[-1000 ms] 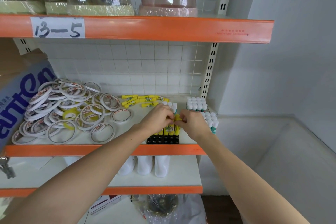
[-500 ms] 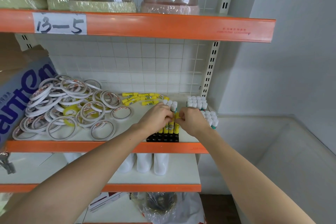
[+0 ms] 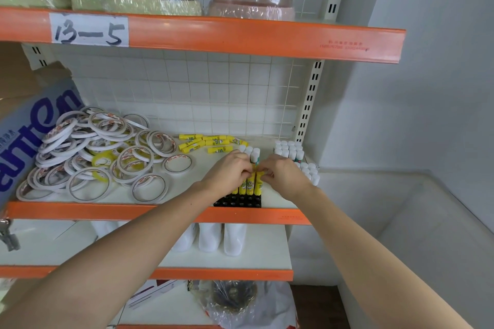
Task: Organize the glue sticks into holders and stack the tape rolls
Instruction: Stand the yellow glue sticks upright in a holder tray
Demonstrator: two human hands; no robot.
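Orange-edged shelf (image 3: 149, 211) across the middle of the frame, white deck. Black glue stick holder (image 3: 238, 201) sits at the shelf's front edge, centre frame, its front rows of sockets showing as dark holes. Yellow glue sticks (image 3: 247, 185) stand upright in the rows behind, white-capped sticks (image 3: 252, 153) standing further back. Left hand (image 3: 228, 172) and right hand (image 3: 284, 175) meet directly over the upright sticks, fingers curled inward and pinching at the tops of the yellow sticks; which stick each hand has cannot be told, as the knuckles hide the fingertips. Loose yellow glue sticks (image 3: 205, 141) lie flat in a scatter toward the back of the shelf, just upper left of the hands. Two groups of white-capped glue sticks (image 3: 290, 148) stand upright at the right end of the shelf, partly behind the right hand. Tape rolls (image 3: 88, 157), white rings with red print plus a few yellow ones, lie in a loose overlapping heap over the left half of the shelf, unstacked. Cardboard box (image 3: 29, 125) with blue lettering at the left edge of the frame. Upper shelf carries a paper label (image 3: 88, 30) reading "13-5" and shrink-wrapped bundles (image 3: 251, 1). White containers (image 3: 222, 238) on the shelf below.
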